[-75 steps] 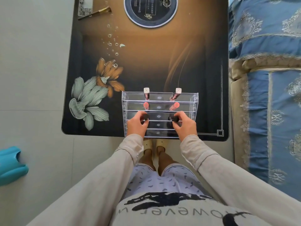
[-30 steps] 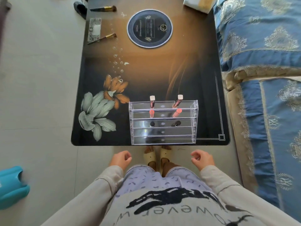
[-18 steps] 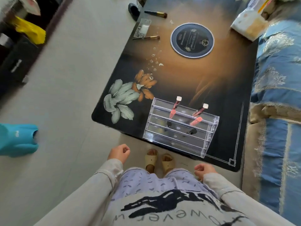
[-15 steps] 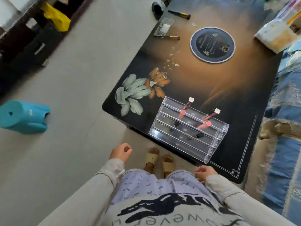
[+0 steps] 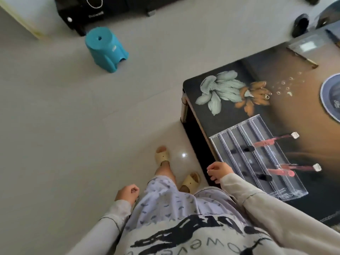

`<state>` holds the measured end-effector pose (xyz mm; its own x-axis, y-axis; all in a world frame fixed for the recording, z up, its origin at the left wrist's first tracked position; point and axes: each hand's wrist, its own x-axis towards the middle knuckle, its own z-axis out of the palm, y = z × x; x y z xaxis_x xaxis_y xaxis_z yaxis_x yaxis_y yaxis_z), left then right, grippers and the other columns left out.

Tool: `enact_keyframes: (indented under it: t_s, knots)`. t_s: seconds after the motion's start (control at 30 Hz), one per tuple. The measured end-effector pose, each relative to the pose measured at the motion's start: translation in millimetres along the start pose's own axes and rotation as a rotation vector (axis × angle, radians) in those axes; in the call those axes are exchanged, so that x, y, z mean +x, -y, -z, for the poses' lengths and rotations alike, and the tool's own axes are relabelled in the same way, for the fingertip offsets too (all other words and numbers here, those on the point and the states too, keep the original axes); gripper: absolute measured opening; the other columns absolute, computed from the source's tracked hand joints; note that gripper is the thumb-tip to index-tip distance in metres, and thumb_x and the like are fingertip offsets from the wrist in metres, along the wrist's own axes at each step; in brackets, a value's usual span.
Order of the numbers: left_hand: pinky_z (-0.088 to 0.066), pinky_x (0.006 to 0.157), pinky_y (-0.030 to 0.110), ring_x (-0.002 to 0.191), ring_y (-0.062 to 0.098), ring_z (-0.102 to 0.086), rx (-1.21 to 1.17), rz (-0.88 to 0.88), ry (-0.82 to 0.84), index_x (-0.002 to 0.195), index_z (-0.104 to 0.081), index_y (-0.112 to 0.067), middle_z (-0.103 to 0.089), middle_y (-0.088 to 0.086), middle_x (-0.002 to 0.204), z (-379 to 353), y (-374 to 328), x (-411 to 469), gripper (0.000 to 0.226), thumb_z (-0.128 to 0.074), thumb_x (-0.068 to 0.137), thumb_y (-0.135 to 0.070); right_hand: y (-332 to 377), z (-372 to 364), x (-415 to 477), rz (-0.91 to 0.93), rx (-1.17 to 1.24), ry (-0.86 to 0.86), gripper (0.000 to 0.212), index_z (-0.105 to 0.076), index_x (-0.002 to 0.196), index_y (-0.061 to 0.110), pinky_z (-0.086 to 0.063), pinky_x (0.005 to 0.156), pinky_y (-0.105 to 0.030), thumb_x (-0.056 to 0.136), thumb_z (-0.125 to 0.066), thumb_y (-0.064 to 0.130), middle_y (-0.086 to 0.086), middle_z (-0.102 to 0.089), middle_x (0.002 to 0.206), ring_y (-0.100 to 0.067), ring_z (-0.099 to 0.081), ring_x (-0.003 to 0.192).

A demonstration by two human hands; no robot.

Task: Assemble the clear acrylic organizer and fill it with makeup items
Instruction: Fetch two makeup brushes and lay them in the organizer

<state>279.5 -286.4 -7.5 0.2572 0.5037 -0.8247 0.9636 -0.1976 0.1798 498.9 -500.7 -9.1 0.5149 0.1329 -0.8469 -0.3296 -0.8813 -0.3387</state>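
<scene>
The clear acrylic organizer (image 5: 239,144) stands on the dark table (image 5: 287,74) near its edge, at the right of the view. Two pink lip gloss tubes with white caps (image 5: 276,139) (image 5: 298,168) and two dark-capped lipsticks (image 5: 248,149) (image 5: 265,177) stand in its tiered rows. My right hand (image 5: 219,170) hangs beside the table edge, fingers curled, holding nothing. My left hand (image 5: 127,194) is at my side over the floor, curled into a loose fist and empty.
A teal plastic stool (image 5: 105,48) stands on the grey floor at upper left. Black equipment (image 5: 103,10) lines the far wall. A round dark plate (image 5: 331,98) and a makeup brush (image 5: 303,57) lie on the table. My feet wear yellow slippers (image 5: 162,155).
My hands left the organizer and dropped to my sides. The view swung left, so the table and organizer moved to the right and the stool came nearer the middle.
</scene>
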Motion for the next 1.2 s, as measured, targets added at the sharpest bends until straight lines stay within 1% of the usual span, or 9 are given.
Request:
enact_keyframes:
  t_s: [0.13,0.23,0.43,0.5,0.63,0.7,0.8,1.1,1.2]
  knots:
    - [-0.047,0.079,0.025,0.1,0.028,-0.065,-0.062,0.093,-0.006,0.102,-0.067,-0.005,-0.07,0.016,0.105,2,23,-1,0.022,-0.05,0.091,-0.013,31,-12,8,0.052,-0.092,0.052,0.032,-0.054,0.059,0.026,-0.042,0.058,-0.019,0.082,-0.056,0.005,-0.008,-0.06,0.086,-0.024,-0.055,0.081]
    - [-0.047,0.084,0.025,0.103,0.027,-0.063,-0.119,0.124,-0.014,0.105,-0.066,-0.004,-0.069,0.015,0.11,15,27,9,0.023,-0.051,0.091,-0.014,55,-23,17,0.071,-0.176,0.094,0.03,-0.052,0.061,0.025,-0.039,0.055,-0.019,0.083,-0.056,0.005,-0.009,-0.06,0.086,-0.023,-0.055,0.08]
    - [-0.048,0.084,0.026,0.1,0.028,-0.065,-0.208,0.111,-0.04,0.1,-0.068,-0.004,-0.07,0.016,0.106,79,15,55,0.021,-0.054,0.088,-0.013,110,-37,41,0.056,-0.311,0.102,0.013,-0.065,0.092,0.009,-0.036,0.032,-0.004,0.084,-0.055,0.005,0.002,-0.056,0.064,-0.008,-0.05,0.049]
    - [-0.049,0.084,0.028,0.096,0.029,-0.066,-0.223,0.09,-0.055,0.098,-0.068,-0.003,-0.07,0.017,0.104,110,6,75,0.019,-0.053,0.088,-0.012,127,-40,50,0.022,-0.306,0.073,0.017,-0.066,0.096,0.007,-0.041,0.04,-0.006,0.084,-0.055,0.006,-0.004,-0.059,0.072,-0.007,-0.049,0.049]
    - [-0.048,0.078,0.027,0.077,0.025,-0.062,-0.211,0.009,-0.079,0.079,-0.067,-0.012,-0.068,0.016,0.086,174,-21,109,0.017,-0.052,0.086,-0.009,152,-46,63,-0.069,-0.224,-0.032,0.015,-0.069,0.092,0.006,-0.05,0.078,-0.031,0.082,-0.058,0.006,-0.01,-0.06,0.082,-0.02,-0.053,0.062]
    - [-0.044,0.064,0.022,0.063,0.022,-0.055,-0.19,-0.048,-0.082,0.067,-0.058,-0.019,-0.061,0.01,0.076,202,-34,127,0.023,-0.052,0.085,-0.007,161,-52,67,-0.065,-0.199,-0.065,0.017,-0.07,0.095,0.006,-0.043,0.073,-0.025,0.082,-0.06,0.008,-0.009,-0.062,0.086,-0.021,-0.054,0.075]
    - [-0.038,0.053,0.015,0.052,0.009,-0.05,-0.172,-0.104,-0.091,0.075,-0.057,-0.016,-0.059,0.008,0.076,239,-54,151,0.016,-0.051,0.085,-0.005,179,-55,70,-0.103,-0.172,-0.073,0.016,-0.07,0.092,0.007,-0.038,0.07,-0.021,0.08,-0.061,0.011,-0.011,-0.067,0.09,-0.02,-0.055,0.08]
    - [-0.038,0.054,0.019,0.049,0.012,-0.048,-0.184,-0.087,-0.025,0.058,-0.051,-0.024,-0.054,-0.004,0.059,290,-110,207,0.035,-0.051,0.084,0.0,254,-42,117,-0.132,-0.04,-0.089,0.019,-0.069,0.096,0.005,-0.048,0.077,-0.03,0.082,-0.056,0.006,-0.01,-0.062,0.082,-0.022,-0.057,0.076]
    - [-0.038,0.056,0.021,0.05,0.01,-0.048,-0.11,-0.062,0.01,0.06,-0.051,-0.024,-0.054,-0.005,0.059,302,-132,226,0.033,-0.051,0.085,-0.004,295,-26,144,-0.087,0.004,-0.063,0.019,-0.066,0.099,0.003,-0.049,0.066,-0.029,0.084,-0.054,0.004,-0.012,-0.061,0.081,-0.023,-0.055,0.063]
